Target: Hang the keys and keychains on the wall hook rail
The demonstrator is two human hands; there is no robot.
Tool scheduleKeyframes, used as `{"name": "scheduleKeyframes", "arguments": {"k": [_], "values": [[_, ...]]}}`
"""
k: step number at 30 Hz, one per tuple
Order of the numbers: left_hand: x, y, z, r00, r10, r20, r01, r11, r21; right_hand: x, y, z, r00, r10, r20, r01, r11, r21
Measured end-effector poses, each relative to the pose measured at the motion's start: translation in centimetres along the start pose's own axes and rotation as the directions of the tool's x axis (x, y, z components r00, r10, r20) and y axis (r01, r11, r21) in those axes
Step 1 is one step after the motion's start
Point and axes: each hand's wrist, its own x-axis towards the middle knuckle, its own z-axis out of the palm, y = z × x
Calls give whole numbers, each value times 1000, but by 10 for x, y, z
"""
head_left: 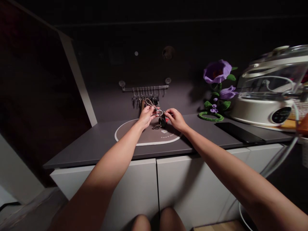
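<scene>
Over the mat, my left hand (145,117) is closed on a bunch of keys, near a braided strap (149,102) at its fingertips. A round metal key ring (159,112) shows between my two hands. My right hand (176,118) pinches at the other side of this ring; its exact grip is too small to make out. Below the ring hang a black fob (162,121) with a red part and some metal pieces. Behind my hands, several keys (139,101) dangle from a clear hook rail (144,88) on the wall.
An oval brown mat (127,133) with a white rim lies on the grey counter (79,144). To the right stand a purple flower decoration (218,72), a dark flat slab (238,132) and a white appliance (255,110) with a clear top. A white cable (288,152) hangs over the counter edge.
</scene>
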Motion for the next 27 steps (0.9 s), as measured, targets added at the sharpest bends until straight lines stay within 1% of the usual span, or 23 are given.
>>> {"name": "scheduleKeyframes", "arguments": {"k": [3,6,10,13,17,21,24,27], "values": [[2,-1,-2,1000,14,-26,-14,1000,-5,2,1,0,999,23,-33,-21,999,46],[3,-2,-1,1000,-11,-22,10,999,-35,5,3,3,997,65,-33,-60,986,154],[1,-1,2,997,-70,-39,66,993,-98,9,3,8,993,119,-19,-106,936,335],[0,-1,3,993,-106,-54,97,984,-149,13,-1,11,986,166,-17,-144,897,418],[0,-1,2,990,-123,-70,106,972,-208,19,-5,15,975,222,-27,-181,853,490],[3,-1,0,985,-140,-98,111,961,-255,26,-6,21,963,270,-10,-220,806,549],[4,-2,0,980,-154,-123,116,955,-274,33,-9,23,957,291,-1,-242,799,551],[4,-1,-1,980,-159,-121,121,954,-273,41,-12,24,953,304,-21,-244,802,545]]}}
